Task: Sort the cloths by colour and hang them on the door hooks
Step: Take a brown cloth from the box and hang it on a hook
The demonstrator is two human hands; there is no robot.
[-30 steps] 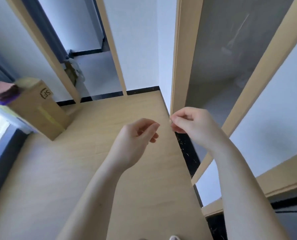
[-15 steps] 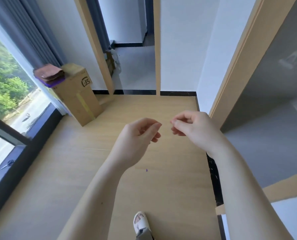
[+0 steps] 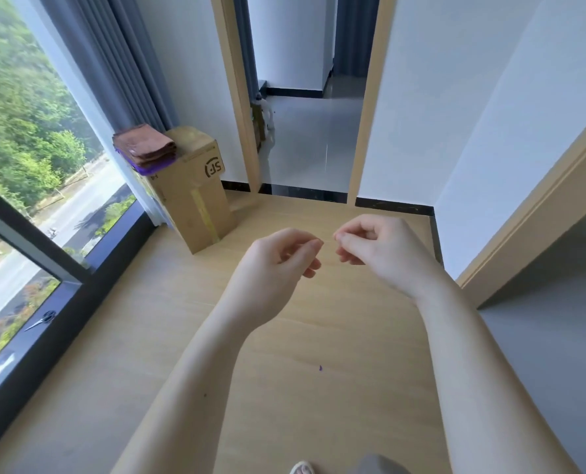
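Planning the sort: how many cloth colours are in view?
2: brown cloths on top, purple cloth underneath, both on the cardboard box; others may be hidden between.

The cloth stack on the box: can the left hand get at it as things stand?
Probably not yet: the cloth stack lies beyond the left hand, atop the box, though only bare floor lies between.

Looks like a room in someone's flat, pretty bare and high up: pale wood-look floor [image 3: 141, 336], plain white walls [image 3: 421, 97] with black skirting [image 3: 394, 210]. On the left there's a big floor-to-ceiling window [image 3: 62, 268] with grey curtains [image 3: 113, 63], and trees [image 3: 18, 114] and a road [image 3: 79, 206] way down below. At the far end an open doorway [image 3: 366, 97] leads into a tiled hall [image 3: 305, 148], and a cardboard box [image 3: 192, 203] sits by the curtains with folded cloths [image 3: 146, 148] stacked on top.
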